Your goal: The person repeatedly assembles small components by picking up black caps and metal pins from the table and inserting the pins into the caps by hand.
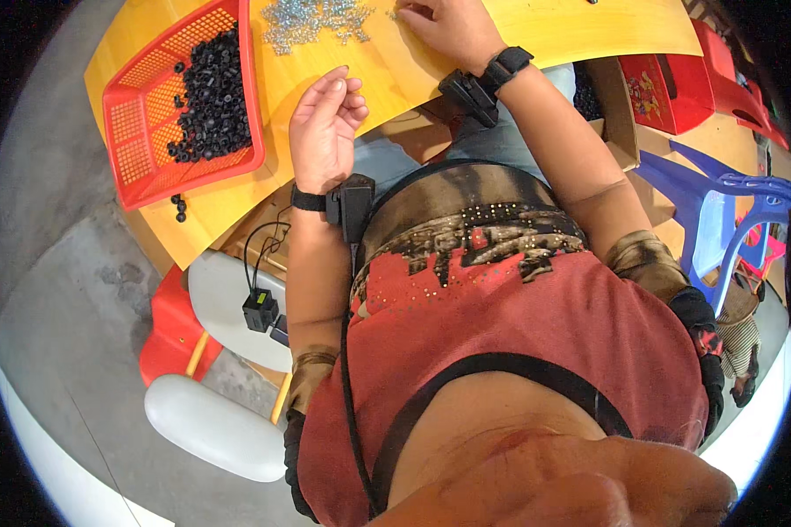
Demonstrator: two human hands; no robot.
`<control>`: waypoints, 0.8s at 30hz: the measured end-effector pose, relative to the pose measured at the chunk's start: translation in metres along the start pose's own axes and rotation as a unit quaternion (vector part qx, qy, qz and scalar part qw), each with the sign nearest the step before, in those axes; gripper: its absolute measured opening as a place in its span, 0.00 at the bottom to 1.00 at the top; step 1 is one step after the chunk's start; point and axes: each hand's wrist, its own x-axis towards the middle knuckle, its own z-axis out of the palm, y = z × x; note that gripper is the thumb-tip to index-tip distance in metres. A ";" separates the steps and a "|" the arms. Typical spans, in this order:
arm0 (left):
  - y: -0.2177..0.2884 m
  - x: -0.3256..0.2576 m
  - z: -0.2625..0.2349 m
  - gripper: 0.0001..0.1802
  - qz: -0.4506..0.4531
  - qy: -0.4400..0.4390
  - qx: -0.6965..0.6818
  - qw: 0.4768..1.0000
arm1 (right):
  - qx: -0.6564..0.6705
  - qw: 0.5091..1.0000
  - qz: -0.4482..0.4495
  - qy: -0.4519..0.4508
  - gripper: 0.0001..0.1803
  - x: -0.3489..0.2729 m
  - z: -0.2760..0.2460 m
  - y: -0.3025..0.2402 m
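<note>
My left hand (327,132) is held palm up by the table's near edge, to the right of a red plastic basket (125,158). Its fingers curl in with the thumb against them; anything held there is too small or hidden to make out. A heap of small black round parts (215,101) fills the basket's right side. My right hand (453,31) rests over the table at the upper edge of the view, its fingers bent together and partly cut off. Between and beyond the hands lies a pile of small shiny metal pieces, like screws (312,22).
Several black parts (180,207) lie on the yellow table (378,79) below the basket. A cardboard box (620,110) and a red box (668,92) stand to the right, near a blue plastic chair (703,202). Grey-white seats (215,428) are at the lower left.
</note>
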 end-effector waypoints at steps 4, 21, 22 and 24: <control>0.000 -0.001 0.001 0.12 0.007 0.001 0.003 1.000 | -0.015 0.999 -0.033 -0.024 0.07 -0.003 0.008 -0.006; 0.001 -0.004 0.002 0.11 0.005 -0.017 -0.004 1.000 | -0.030 0.999 0.030 -0.001 0.09 0.016 0.027 -0.020; 0.001 -0.004 0.002 0.11 0.005 -0.017 -0.003 1.000 | -0.027 0.999 0.041 0.004 0.09 0.016 0.030 -0.019; 0.000 -0.004 0.001 0.11 0.010 -0.017 -0.007 1.000 | -0.034 0.999 0.031 0.002 0.09 0.017 0.033 -0.015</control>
